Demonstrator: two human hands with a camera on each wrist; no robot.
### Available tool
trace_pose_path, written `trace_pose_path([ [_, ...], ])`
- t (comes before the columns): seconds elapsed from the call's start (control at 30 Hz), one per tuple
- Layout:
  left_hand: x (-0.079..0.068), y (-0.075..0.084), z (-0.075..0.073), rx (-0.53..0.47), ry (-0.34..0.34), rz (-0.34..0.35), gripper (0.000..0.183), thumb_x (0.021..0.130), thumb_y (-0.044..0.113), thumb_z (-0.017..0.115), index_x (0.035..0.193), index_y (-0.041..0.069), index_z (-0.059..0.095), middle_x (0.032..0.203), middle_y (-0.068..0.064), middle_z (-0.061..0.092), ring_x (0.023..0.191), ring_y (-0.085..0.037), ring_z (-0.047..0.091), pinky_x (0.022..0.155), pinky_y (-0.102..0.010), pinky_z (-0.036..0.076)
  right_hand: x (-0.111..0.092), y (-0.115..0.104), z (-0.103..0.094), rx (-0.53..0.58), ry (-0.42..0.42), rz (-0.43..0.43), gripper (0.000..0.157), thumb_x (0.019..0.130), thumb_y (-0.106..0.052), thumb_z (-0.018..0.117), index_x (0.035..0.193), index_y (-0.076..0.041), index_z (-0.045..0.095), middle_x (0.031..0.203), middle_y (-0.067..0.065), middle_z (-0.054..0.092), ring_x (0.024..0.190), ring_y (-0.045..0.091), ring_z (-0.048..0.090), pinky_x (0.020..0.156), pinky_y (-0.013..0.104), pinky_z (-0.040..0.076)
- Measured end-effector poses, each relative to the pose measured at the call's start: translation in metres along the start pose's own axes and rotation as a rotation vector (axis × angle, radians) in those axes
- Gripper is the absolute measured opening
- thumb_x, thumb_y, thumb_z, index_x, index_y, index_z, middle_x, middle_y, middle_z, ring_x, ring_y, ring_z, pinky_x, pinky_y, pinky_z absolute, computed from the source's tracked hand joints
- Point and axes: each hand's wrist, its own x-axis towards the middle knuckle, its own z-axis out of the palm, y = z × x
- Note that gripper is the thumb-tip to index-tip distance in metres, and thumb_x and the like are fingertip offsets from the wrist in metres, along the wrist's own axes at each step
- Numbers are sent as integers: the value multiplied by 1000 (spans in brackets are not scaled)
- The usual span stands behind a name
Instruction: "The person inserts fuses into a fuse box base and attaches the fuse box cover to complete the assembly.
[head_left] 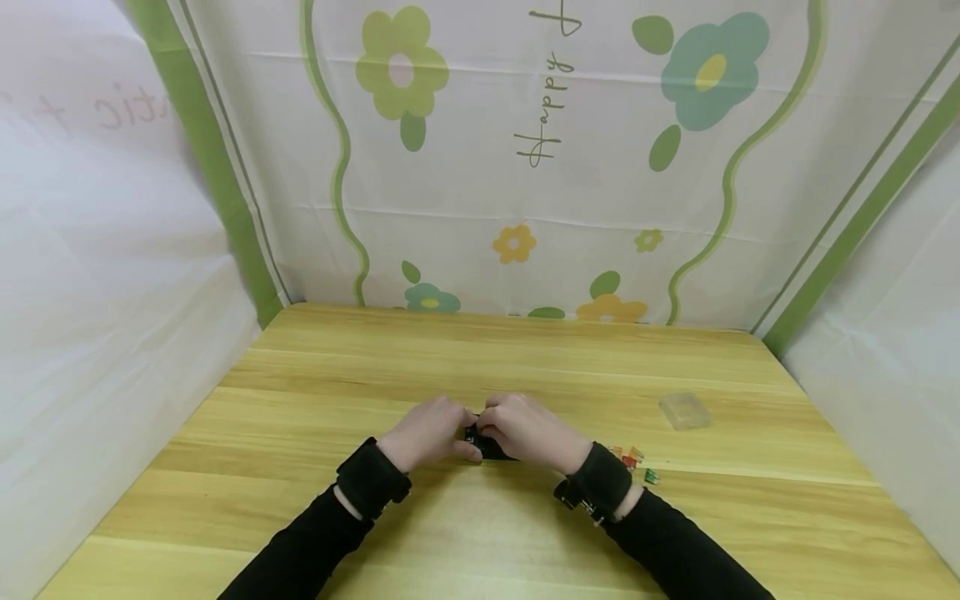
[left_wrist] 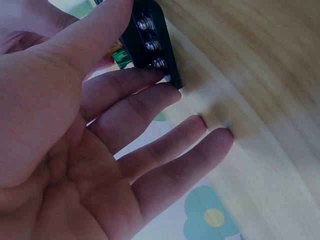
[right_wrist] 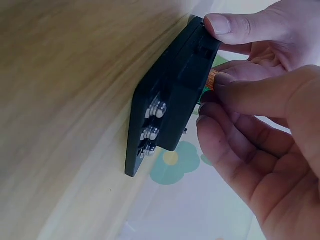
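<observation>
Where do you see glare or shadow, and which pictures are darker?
Head view: brightest, pale glare low on the yellow wood-grain table; left wrist view: dim, bluish, soft shadow beside the bare left hand; right wrist view: also dim, small highlights on the silver metal screws of the black rectangular plastic block.

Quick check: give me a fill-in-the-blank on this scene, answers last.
The body of the rectangular plastic block with silver metal terminals, held in the person's left hand, is ____.
Of the small loose pieces on the yellow wood-grain table, the lowest in the head view is ____.
In that view, the translucent square plastic box lies to the ____ of the person's right hand.
Missing words: black; green; right.
</observation>
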Motion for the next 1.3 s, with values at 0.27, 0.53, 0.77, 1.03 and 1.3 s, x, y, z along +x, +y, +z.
trace_pose_path([
  [0.27,0,0,2,-13,-1,-9,28,80,37,74,98,16,72,65,10,50,52,-6,33,52,-20,26,-1,0,2,19,19,-16,11,87,-3,66,86,-12,72,74,-5,50,62,2,44,58,11,34],
  [0.53,0,0,3,-19,-3,-6,30,79,37,74,99,15,72,62,9,47,51,-6,31,50,-19,26,-2,-3,3,-1,31,-29,16,89,-4,63,78,-15,68,70,-8,40,57,5,36,54,13,28],
  [0.77,1,-1,3,-1,11,-2,25,79,38,74,91,16,69,61,9,45,51,-5,31,51,-19,26,-1,-3,3,-9,39,-31,17,90,-3,62,78,-14,68,70,-7,40,58,5,34,54,13,26],
  [1.03,1,-2,4,-8,20,-4,28,78,38,74,93,15,70,66,10,51,52,-5,33,51,-19,28,0,-4,5,-35,44,-47,28,86,8,57,68,-14,62,66,-4,34,59,6,25,52,14,19],
  [1.3,1,-1,4,-2,20,-1,26,78,38,74,90,15,69,66,10,50,53,-5,35,51,-19,30,1,-6,5,-94,57,-75,26,84,6,61,67,-14,63,65,-5,33,58,6,24,51,14,19],
])
